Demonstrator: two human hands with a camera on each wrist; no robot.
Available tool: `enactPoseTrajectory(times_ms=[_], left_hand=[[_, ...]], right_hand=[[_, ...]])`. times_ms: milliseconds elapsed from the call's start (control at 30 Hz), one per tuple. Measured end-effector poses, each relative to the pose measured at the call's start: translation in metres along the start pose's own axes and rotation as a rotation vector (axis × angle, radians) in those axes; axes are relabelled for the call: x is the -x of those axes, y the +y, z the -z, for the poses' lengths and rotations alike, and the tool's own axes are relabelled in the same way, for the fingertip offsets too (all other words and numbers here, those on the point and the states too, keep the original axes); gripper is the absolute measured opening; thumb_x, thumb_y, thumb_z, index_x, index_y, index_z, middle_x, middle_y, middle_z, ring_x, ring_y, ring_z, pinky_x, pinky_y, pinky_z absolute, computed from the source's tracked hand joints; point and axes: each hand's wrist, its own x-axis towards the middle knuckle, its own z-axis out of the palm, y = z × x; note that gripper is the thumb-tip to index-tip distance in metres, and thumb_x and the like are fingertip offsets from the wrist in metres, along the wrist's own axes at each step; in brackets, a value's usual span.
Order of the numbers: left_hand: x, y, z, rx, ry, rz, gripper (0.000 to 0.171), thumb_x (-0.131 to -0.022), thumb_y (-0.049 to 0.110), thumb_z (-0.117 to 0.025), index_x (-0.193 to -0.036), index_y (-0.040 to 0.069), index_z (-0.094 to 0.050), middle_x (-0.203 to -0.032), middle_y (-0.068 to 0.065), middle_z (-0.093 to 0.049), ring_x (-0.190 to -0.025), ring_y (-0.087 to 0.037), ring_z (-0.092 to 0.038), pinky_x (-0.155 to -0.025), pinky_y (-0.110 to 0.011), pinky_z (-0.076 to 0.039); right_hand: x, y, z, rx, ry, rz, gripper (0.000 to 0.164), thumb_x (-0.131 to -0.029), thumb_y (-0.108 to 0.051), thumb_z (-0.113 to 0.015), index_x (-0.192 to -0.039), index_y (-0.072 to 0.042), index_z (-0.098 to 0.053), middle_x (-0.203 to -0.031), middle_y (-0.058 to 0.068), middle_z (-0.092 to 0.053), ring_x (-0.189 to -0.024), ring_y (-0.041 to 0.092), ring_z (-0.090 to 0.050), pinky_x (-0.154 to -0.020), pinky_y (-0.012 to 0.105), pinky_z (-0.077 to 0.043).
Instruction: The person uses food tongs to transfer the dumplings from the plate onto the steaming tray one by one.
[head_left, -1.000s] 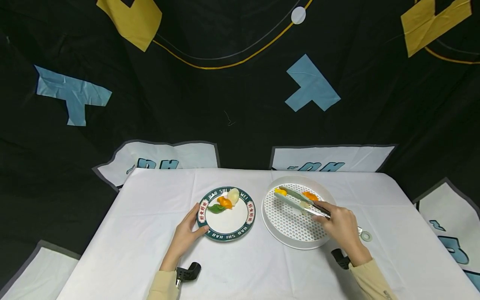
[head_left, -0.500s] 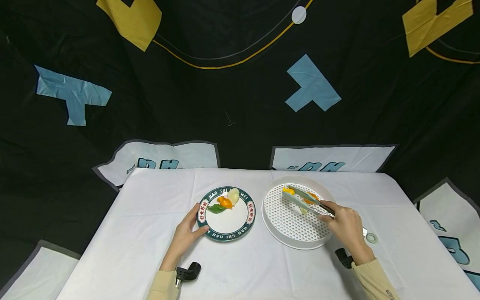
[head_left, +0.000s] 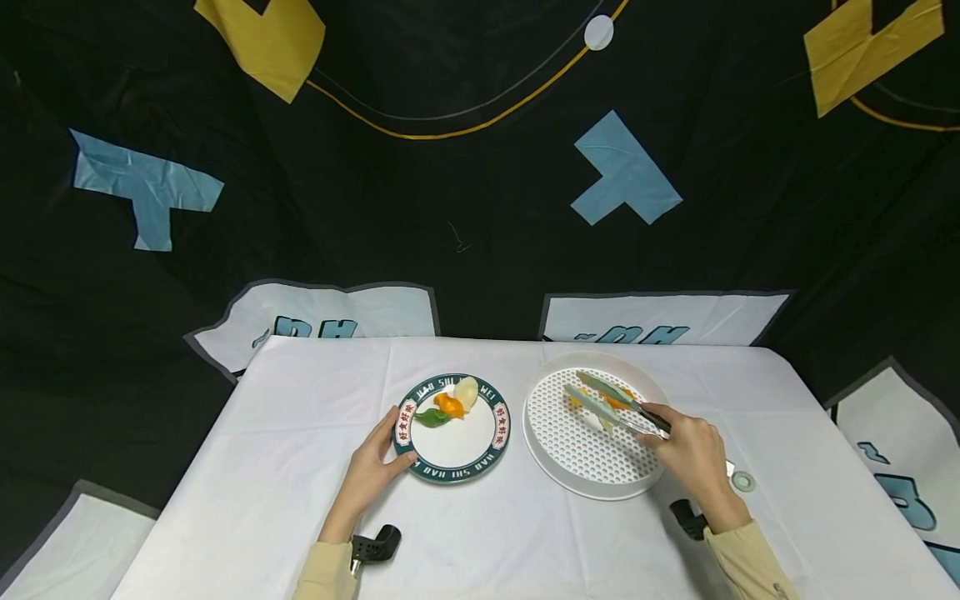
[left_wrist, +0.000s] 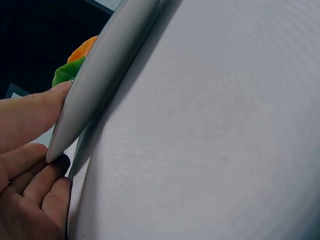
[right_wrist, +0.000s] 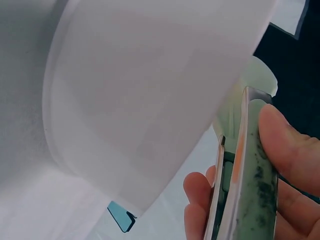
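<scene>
Both my hands are occupied above a white-covered table (head_left: pixel 480 533). With my left hand (head_left: pixel 372 461) I hold the left edge of a green-rimmed plate (head_left: pixel 453 446), thumb on the rim and fingers at the outer side; the left wrist view shows the plate edge-on. On the plate, a green piece (head_left: pixel 432 417) lies leftmost, an orange piece (head_left: pixel 450 406) beside it, and a pale piece (head_left: pixel 466 392) toward the far rim.

With my right hand (head_left: pixel 693 454) I grip a pair of tongs (head_left: pixel 592 403), thumb along one arm, fingers against the other. Their long axis runs diagonally: the tips point forward and to my left — over a round, white perforated tray (head_left: pixel 577 454) — while the tail, with its pale ring (head_left: pixel 743 481), points back and to my right, past my hand. At the tips the two arms stand apart.

Around them in the tray, a yellow piece (head_left: pixel 574 402) and a second orange piece (head_left: pixel 617 405) show partly hidden, and a second pale piece (head_left: pixel 605 425) lies nearer me. Whether the tips touch any of these, I cannot tell. Behind the table hangs a black cloth (head_left: pixel 480 233).
</scene>
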Motion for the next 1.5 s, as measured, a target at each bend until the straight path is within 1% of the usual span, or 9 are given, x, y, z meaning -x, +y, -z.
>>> enactPoseTrajectory(times_ms=[267,567,867,967,1067,1200,1333,1433,1500], left_hand=[[0.001,0.0,0.0,0.008,0.014,-0.05,0.079,-0.083,0.004,-0.072,-0.147,-0.006,-0.027,-0.153,-0.024,-0.023,-0.137,-0.038,-0.027,-0.111,-0.035,-0.027],[0.0,0.0,0.0,-0.011,-0.002,0.005,0.081,-0.084,0.003,-0.071,-0.149,-0.002,-0.023,-0.155,-0.019,-0.02,-0.139,-0.033,-0.025,-0.112,-0.028,-0.026],[0.0,0.0,0.001,-0.012,0.0,0.007,0.081,-0.084,0.003,-0.071,-0.15,-0.002,-0.023,-0.155,-0.019,-0.02,-0.139,-0.034,-0.025,-0.112,-0.03,-0.026],[0.0,0.0,0.001,-0.01,-0.003,0.005,0.081,-0.084,0.003,-0.071,-0.15,-0.002,-0.023,-0.155,-0.018,-0.019,-0.139,-0.033,-0.026,-0.112,-0.029,-0.026],[0.001,0.001,0.001,-0.01,-0.007,0.004,0.082,-0.084,0.003,-0.071,-0.15,-0.002,-0.023,-0.156,-0.018,-0.019,-0.139,-0.033,-0.026,-0.112,-0.029,-0.026],[0.001,0.0,0.001,-0.018,-0.005,0.008,0.081,-0.084,0.004,-0.071,-0.15,-0.001,-0.023,-0.156,-0.018,-0.019,-0.139,-0.033,-0.026,-0.112,-0.029,-0.026],[0.0,0.0,0.001,-0.033,-0.002,0.004,0.081,-0.084,0.005,-0.071,-0.15,-0.001,-0.023,-0.156,-0.018,-0.019,-0.138,-0.034,-0.027,-0.112,-0.03,-0.027],[0.0,-0.001,0.001,-0.034,-0.004,-0.002,0.081,-0.084,0.005,-0.072,-0.15,-0.002,-0.024,-0.155,-0.019,-0.02,-0.138,-0.033,-0.027,-0.112,-0.03,-0.027],[0.0,-0.001,0.001,-0.032,-0.005,-0.005,0.081,-0.084,0.006,-0.072,-0.149,-0.002,-0.024,-0.155,-0.019,-0.02,-0.138,-0.034,-0.028,-0.112,-0.03,-0.027]], right_hand=[[0.001,-0.003,0.001,-0.005,0.02,0.017,0.046,-0.067,-0.01,-0.084,-0.109,0.003,-0.069,-0.094,0.03,-0.067,-0.066,0.04,-0.063,-0.05,0.049,-0.049],[0.002,-0.017,0.003,-0.06,0.053,0.078,0.046,-0.066,-0.009,-0.086,-0.107,0.002,-0.07,-0.091,0.028,-0.068,-0.069,0.041,-0.065,-0.054,0.053,-0.051],[-0.001,-0.041,-0.005,-0.133,0.009,0.132,0.049,-0.066,-0.009,-0.086,-0.111,0.001,-0.07,-0.097,0.019,-0.071,-0.071,0.029,-0.065,-0.061,0.046,-0.053],[-0.003,-0.051,-0.008,-0.145,0.001,0.161,0.05,-0.065,-0.011,-0.087,-0.111,0.0,-0.07,-0.098,0.017,-0.071,-0.064,0.021,-0.059,-0.059,0.04,-0.051],[-0.005,-0.061,-0.01,-0.161,-0.002,0.197,0.05,-0.064,-0.013,-0.088,-0.11,-0.002,-0.071,-0.095,0.014,-0.072,-0.053,0.012,-0.044,-0.052,0.03,-0.043],[-0.008,-0.074,-0.016,-0.181,-0.002,0.251,0.051,-0.062,-0.013,-0.089,-0.11,-0.004,-0.071,-0.095,0.01,-0.072,-0.048,0.004,-0.03,-0.044,0.022,-0.032],[-0.009,-0.088,-0.025,-0.194,-0.008,0.297,0.051,-0.06,-0.011,-0.089,-0.108,-0.004,-0.072,-0.098,0.009,-0.072,-0.05,0.004,-0.036,-0.044,0.022,-0.034],[-0.01,-0.098,-0.033,-0.192,-0.022,0.316,0.051,-0.06,-0.01,-0.089,-0.108,-0.005,-0.072,-0.099,0.008,-0.072,-0.062,0.012,-0.057,-0.052,0.027,-0.047],[-0.01,-0.104,-0.038,-0.194,-0.041,0.322,0.051,-0.06,-0.011,-0.089,-0.108,-0.005,-0.072,-0.098,0.008,-0.072,-0.07,0.019,-0.063,-0.056,0.033,-0.051]])
